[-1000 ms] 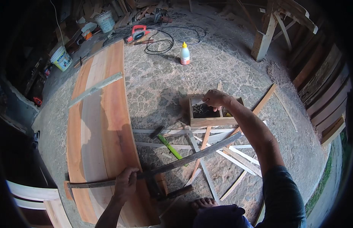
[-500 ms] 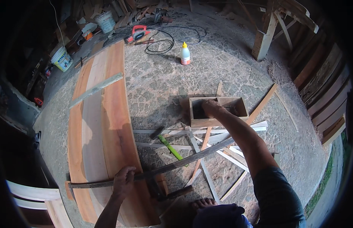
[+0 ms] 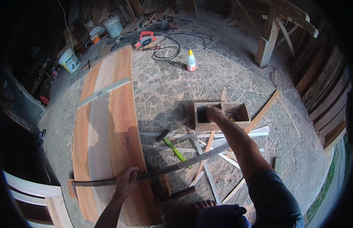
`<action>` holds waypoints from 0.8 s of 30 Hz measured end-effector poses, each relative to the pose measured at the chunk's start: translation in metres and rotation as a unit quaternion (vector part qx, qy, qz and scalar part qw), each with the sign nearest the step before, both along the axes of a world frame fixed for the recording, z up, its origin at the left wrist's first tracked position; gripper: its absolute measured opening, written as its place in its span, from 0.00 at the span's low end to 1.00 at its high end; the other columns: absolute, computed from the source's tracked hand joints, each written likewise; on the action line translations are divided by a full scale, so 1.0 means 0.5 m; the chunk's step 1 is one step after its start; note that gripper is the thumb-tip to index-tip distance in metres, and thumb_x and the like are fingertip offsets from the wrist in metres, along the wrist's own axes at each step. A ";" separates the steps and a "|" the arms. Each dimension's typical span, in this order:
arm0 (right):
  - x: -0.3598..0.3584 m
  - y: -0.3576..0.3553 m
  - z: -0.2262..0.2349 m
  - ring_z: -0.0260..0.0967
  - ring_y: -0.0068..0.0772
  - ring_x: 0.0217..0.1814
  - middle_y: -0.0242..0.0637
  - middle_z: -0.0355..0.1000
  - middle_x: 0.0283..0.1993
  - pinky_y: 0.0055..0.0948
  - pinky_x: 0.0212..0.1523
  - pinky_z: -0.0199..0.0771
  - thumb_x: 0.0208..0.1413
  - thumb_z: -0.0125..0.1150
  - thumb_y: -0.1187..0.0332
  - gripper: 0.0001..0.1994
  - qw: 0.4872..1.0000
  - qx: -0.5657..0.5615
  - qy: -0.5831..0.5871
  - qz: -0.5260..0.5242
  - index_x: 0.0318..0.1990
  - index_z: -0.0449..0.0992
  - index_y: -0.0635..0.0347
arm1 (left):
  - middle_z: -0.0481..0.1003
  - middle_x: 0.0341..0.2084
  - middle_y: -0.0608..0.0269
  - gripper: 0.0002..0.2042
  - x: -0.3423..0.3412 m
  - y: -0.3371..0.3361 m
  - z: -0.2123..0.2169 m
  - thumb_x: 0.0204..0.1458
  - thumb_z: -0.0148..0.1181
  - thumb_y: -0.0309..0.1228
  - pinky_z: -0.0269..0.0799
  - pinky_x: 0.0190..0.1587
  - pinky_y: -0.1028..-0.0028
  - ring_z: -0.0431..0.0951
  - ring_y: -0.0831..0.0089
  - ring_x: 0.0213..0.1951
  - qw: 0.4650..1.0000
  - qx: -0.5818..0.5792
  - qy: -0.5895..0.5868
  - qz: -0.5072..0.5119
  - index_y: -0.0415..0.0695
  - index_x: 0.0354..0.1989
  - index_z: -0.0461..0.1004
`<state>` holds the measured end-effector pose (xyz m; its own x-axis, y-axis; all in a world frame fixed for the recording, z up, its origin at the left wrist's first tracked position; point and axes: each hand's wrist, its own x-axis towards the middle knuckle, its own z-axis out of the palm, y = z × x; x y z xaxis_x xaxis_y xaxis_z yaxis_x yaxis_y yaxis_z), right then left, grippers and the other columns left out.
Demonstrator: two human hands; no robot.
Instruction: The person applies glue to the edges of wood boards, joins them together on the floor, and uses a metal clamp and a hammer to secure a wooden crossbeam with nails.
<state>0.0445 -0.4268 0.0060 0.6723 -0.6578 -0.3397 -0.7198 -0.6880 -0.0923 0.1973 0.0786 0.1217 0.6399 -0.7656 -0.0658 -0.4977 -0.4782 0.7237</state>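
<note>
My left hand (image 3: 126, 181) is closed around the long dark bar of a bar clamp (image 3: 176, 166), which lies across the near end of a panel of reddish and pale boards (image 3: 123, 140). The clamp's screw handle (image 3: 183, 192) sticks out beside the panel's right edge. My right hand (image 3: 215, 114) reaches down into an open wooden box (image 3: 207, 127) with a divider, around its left compartment. Its fingers are hidden inside. Small items, one of them yellow, show in the right compartment. A hammer with a green handle (image 3: 176, 151) lies between the panel and the box.
Thin wood strips (image 3: 208, 178) lie crossed on the rough floor beneath the clamp bar. A batten (image 3: 104, 92) spans the panel's far part. Farther off are a glue bottle (image 3: 191, 62), a red power tool (image 3: 145, 40) with a coiled cord, a white bucket (image 3: 69, 60) and a wooden post (image 3: 264, 51).
The whole view has shifted slightly, so things sit a little lower and further right. My left hand stays on the clamp bar, and my right hand remains in the box.
</note>
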 end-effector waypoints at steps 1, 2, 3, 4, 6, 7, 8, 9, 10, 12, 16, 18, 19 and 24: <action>-0.023 -0.033 -0.031 0.77 0.47 0.51 0.48 0.78 0.48 0.40 0.47 0.79 0.48 0.63 0.71 0.15 1.000 -0.017 -0.009 0.019 0.45 0.81 0.62 | 0.78 0.30 0.57 0.07 -0.004 -0.010 -0.005 0.59 0.54 0.25 0.74 0.38 0.71 0.80 0.71 0.32 1.000 -0.007 0.000 -0.016 0.42 0.43 0.77; -0.017 -0.038 -0.027 0.78 0.46 0.50 0.48 0.79 0.46 0.40 0.46 0.80 0.47 0.63 0.71 0.14 0.998 -0.032 -0.022 0.047 0.44 0.82 0.62 | 0.78 0.29 0.57 0.07 -0.002 -0.009 -0.004 0.59 0.54 0.25 0.74 0.38 0.71 0.79 0.71 0.32 1.000 -0.010 -0.004 -0.023 0.43 0.43 0.77; -0.018 -0.055 -0.018 0.78 0.46 0.47 0.49 0.79 0.43 0.40 0.45 0.79 0.47 0.61 0.70 0.13 0.999 -0.003 -0.012 0.052 0.40 0.82 0.64 | 0.78 0.29 0.57 0.07 0.002 -0.012 -0.001 0.59 0.54 0.25 0.74 0.37 0.71 0.79 0.72 0.31 1.000 -0.015 -0.010 -0.024 0.42 0.43 0.77; 0.003 -0.048 0.024 0.79 0.46 0.44 0.50 0.79 0.39 0.39 0.44 0.79 0.47 0.60 0.70 0.11 0.997 0.033 -0.005 0.068 0.37 0.82 0.66 | 0.78 0.28 0.57 0.07 0.006 0.002 0.003 0.59 0.54 0.25 0.74 0.37 0.72 0.79 0.72 0.31 1.000 -0.014 -0.017 -0.014 0.42 0.43 0.76; 0.010 -0.047 0.096 0.80 0.46 0.37 0.49 0.79 0.30 0.39 0.41 0.78 0.47 0.59 0.66 0.11 0.987 0.018 0.038 0.155 0.30 0.82 0.64 | 0.78 0.28 0.57 0.07 0.004 0.016 0.002 0.59 0.54 0.25 0.74 0.37 0.72 0.79 0.72 0.31 1.000 -0.011 -0.019 -0.005 0.42 0.43 0.76; 0.001 -0.069 0.098 0.79 0.45 0.37 0.47 0.79 0.30 0.39 0.41 0.78 0.47 0.62 0.65 0.10 0.987 0.013 0.028 0.156 0.31 0.83 0.62 | 0.78 0.28 0.57 0.07 0.003 0.008 0.003 0.59 0.54 0.24 0.74 0.37 0.71 0.79 0.72 0.31 1.000 -0.011 -0.016 -0.009 0.42 0.43 0.76; -0.009 -0.088 0.099 0.79 0.44 0.37 0.45 0.79 0.31 0.40 0.42 0.78 0.47 0.64 0.63 0.10 0.987 0.007 0.018 0.158 0.33 0.83 0.59 | 0.78 0.28 0.57 0.07 0.002 0.000 0.003 0.59 0.55 0.24 0.74 0.36 0.71 0.79 0.72 0.31 1.000 -0.011 -0.013 -0.014 0.42 0.43 0.76; -0.025 -0.103 0.097 0.79 0.43 0.36 0.44 0.80 0.31 0.40 0.42 0.77 0.47 0.67 0.62 0.10 0.987 0.002 0.008 0.159 0.34 0.84 0.57 | 0.78 0.31 0.57 0.07 -0.002 -0.007 0.002 0.59 0.54 0.24 0.74 0.39 0.71 0.79 0.72 0.34 1.000 0.006 -0.003 -0.019 0.41 0.43 0.76; -0.042 -0.109 0.105 0.78 0.43 0.34 0.43 0.79 0.30 0.40 0.40 0.76 0.47 0.67 0.58 0.12 0.986 0.078 -0.081 0.120 0.34 0.84 0.55 | 0.79 0.33 0.57 0.08 -0.001 -0.006 0.007 0.60 0.53 0.24 0.74 0.42 0.71 0.80 0.71 0.37 1.000 0.025 0.002 -0.018 0.40 0.44 0.76; -0.052 -0.108 0.113 0.77 0.39 0.31 0.43 0.78 0.27 0.38 0.38 0.76 0.48 0.63 0.59 0.12 0.982 0.061 -0.119 0.134 0.31 0.83 0.58 | 0.79 0.35 0.56 0.08 -0.002 -0.012 0.009 0.60 0.53 0.25 0.75 0.44 0.70 0.80 0.71 0.39 0.999 0.037 0.006 -0.021 0.39 0.45 0.76; -0.055 -0.092 0.154 0.77 0.36 0.34 0.41 0.79 0.30 0.37 0.37 0.76 0.52 0.59 0.62 0.10 0.984 0.133 -0.078 0.087 0.34 0.82 0.58 | 0.79 0.35 0.55 0.08 -0.007 -0.027 0.013 0.60 0.53 0.24 0.76 0.44 0.69 0.81 0.69 0.38 0.999 0.028 0.003 -0.030 0.39 0.44 0.76; -0.056 -0.089 0.157 0.77 0.31 0.34 0.37 0.80 0.31 0.35 0.33 0.77 0.52 0.57 0.65 0.10 0.977 0.197 -0.070 0.051 0.36 0.82 0.57 | 0.79 0.35 0.55 0.08 -0.009 -0.031 0.012 0.60 0.53 0.24 0.76 0.44 0.69 0.81 0.68 0.38 0.999 0.030 0.004 -0.030 0.39 0.44 0.76; -0.056 -0.089 0.158 0.77 0.29 0.34 0.35 0.80 0.32 0.33 0.32 0.77 0.52 0.56 0.66 0.10 0.971 0.228 -0.067 0.033 0.37 0.81 0.56 | 0.79 0.35 0.55 0.08 -0.009 -0.031 0.011 0.60 0.53 0.24 0.76 0.44 0.69 0.82 0.68 0.38 0.999 0.032 0.005 -0.029 0.40 0.44 0.76; -0.082 -0.118 0.122 0.77 0.24 0.35 0.33 0.80 0.37 0.28 0.29 0.78 0.59 0.56 0.63 0.11 0.929 0.341 -0.142 -0.001 0.43 0.80 0.57 | 0.79 0.33 0.55 0.08 -0.007 -0.038 -0.006 0.60 0.53 0.24 0.75 0.42 0.70 0.81 0.69 0.37 0.999 0.025 0.001 -0.036 0.40 0.43 0.76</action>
<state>0.0034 -0.4858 0.0671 0.7970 -0.3568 -0.4874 -0.6017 -0.3981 -0.6925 0.1939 0.0596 0.1186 0.5830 -0.8055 -0.1065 -0.5300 -0.4763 0.7015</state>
